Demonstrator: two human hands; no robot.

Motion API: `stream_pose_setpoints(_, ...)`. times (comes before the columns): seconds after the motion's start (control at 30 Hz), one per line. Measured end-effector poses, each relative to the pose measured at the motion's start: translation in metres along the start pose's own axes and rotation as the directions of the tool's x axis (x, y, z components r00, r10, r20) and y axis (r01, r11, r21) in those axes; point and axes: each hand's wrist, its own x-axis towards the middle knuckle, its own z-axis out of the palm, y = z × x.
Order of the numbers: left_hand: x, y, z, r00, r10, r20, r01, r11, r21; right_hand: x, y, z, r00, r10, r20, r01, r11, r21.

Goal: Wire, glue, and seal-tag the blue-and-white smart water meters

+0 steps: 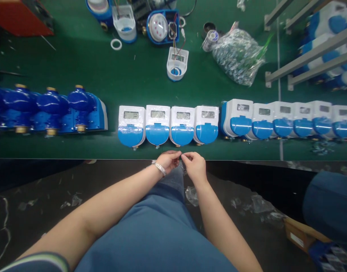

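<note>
Blue trouser legs fill the near view. Just beyond them, at the bench (77, 151) edge, the left hand (169, 161) and right hand (195, 166) meet, fingers pinched together on something too small to make out. Farther, four white-and-blue meters (168, 124) stand side by side. A plastic bag (238, 56) lies far right.

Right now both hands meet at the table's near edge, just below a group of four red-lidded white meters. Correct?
Not quite: the four white meters have blue lids, not red, as the head view shows. The left hand and right hand do meet at the table's near edge.
</note>
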Motion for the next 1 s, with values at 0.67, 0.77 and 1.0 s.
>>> stream_pose_setpoints(0.67,-0.001,0.002,-0.014,0.996,-0.013,-0.085,0.019,0.997,0.069,0.023,0.011,0.024,0.969,0.074,-0.234,-0.05,0.993,0.108)
stream_pose_setpoints(0.77,-0.001,0.003,-0.013,0.996,-0.003,-0.086,0.009,0.998,0.068,0.024,0.011,0.025,0.97,0.073,-0.232,-0.048,0.993,0.112)
stream_pose_setpoints(1.0,-0.001,0.009,-0.007,0.992,0.054,-0.114,-0.047,0.997,0.064,0.028,0.006,0.028,0.953,0.048,-0.299,-0.02,0.995,0.097)
